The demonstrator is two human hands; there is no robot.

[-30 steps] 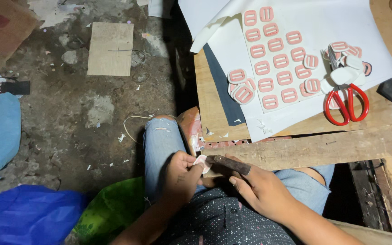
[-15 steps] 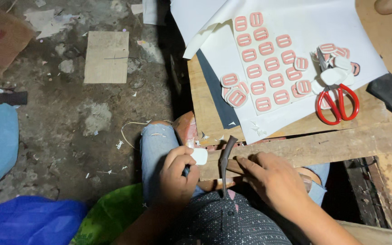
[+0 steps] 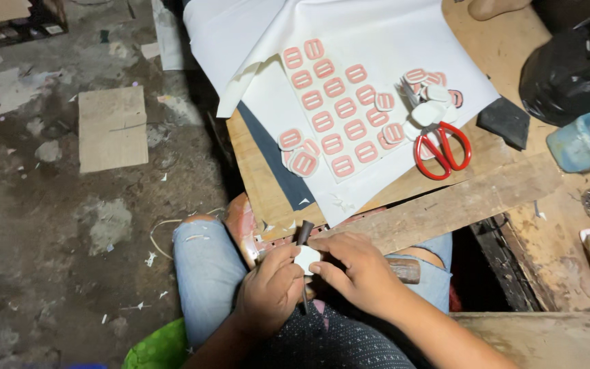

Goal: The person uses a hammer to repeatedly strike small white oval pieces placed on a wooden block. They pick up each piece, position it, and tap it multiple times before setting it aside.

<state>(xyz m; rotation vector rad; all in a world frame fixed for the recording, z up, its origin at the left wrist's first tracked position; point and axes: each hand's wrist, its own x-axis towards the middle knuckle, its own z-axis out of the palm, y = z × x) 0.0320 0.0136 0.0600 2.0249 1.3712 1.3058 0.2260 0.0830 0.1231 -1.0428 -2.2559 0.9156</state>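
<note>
A white sheet (image 3: 377,41) with pink pieces (image 3: 336,116) covered the board (image 3: 445,198); red scissors (image 3: 442,147) lay on it. Over the lap, the left hand (image 3: 268,290) and right hand (image 3: 356,270) pinched a white piece (image 3: 306,260) against a dark tool (image 3: 303,236).

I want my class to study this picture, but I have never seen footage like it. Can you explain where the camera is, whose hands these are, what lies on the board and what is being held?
There is no machine here. The camera sits on a person's head and looks down at their lap. The left hand and right hand belong to that person. Together they hold a small white piece against a dark slim tool, above knees in blue jeans. In front lies a wooden board carrying white sheets, rows of pink buckle-shaped cut-outs, a loose pile of the same, and red-handled scissors. The floor to the left is rough, with a cardboard scrap.
</note>
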